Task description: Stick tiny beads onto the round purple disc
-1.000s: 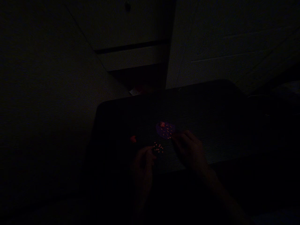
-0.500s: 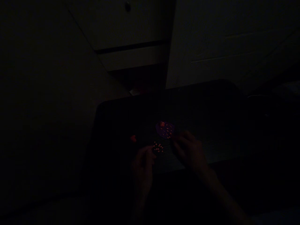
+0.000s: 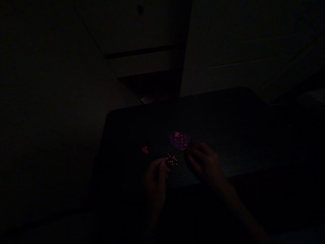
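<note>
The view is very dark. A flat purple round piece (image 3: 174, 144) lies on the dark table, dotted with several small orange bits and bearing a pinkish-orange lump (image 3: 176, 134) near its far edge. My right hand (image 3: 204, 161) is at the near right edge of this piece, its fingertips pinched together; anything between them is too small to make out. My left hand (image 3: 156, 174) rests beside a scatter of small orange bits (image 3: 172, 160), with thumb and forefinger close together at its left side. Whether they hold a bit cannot be told. A red-orange lump (image 3: 145, 149) lies beyond my left hand.
The dark table (image 3: 223, 112) has rounded far corners. Behind it stand a cabinet with a drawer (image 3: 142, 30) and a pale panel (image 3: 228, 64). A small whitish thing (image 3: 146, 99) shows in the gap under the drawer.
The whole view has shifted very slightly and grown a little darker. Both hands keep nearly the same places and poses.
</note>
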Available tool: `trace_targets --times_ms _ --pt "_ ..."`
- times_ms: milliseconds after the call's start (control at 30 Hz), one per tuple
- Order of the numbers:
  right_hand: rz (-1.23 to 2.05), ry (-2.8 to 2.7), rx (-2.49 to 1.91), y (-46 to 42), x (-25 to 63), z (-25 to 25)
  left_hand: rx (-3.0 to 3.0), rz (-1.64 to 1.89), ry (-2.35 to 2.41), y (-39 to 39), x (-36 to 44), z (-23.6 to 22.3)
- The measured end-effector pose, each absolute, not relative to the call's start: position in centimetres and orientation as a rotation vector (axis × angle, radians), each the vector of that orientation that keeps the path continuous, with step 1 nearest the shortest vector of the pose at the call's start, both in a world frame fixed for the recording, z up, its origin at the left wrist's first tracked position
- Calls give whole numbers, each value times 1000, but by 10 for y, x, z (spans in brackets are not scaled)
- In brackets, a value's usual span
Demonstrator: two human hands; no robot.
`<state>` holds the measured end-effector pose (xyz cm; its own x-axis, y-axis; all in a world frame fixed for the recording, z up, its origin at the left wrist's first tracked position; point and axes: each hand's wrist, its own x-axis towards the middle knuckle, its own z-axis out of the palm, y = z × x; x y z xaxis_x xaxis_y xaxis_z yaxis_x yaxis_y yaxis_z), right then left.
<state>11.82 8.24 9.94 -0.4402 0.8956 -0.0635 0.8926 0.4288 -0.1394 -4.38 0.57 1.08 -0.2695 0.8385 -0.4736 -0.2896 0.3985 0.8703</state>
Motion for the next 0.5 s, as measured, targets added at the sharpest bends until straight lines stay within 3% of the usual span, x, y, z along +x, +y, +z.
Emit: trace_targets --times_ms 367,500 --pt "299 -2431 -1646 81 116 101 516 1176 1461 5 -45 11" --pt "486 -2577 -1513 76 117 100 519 1167 1462 6 -45 11"
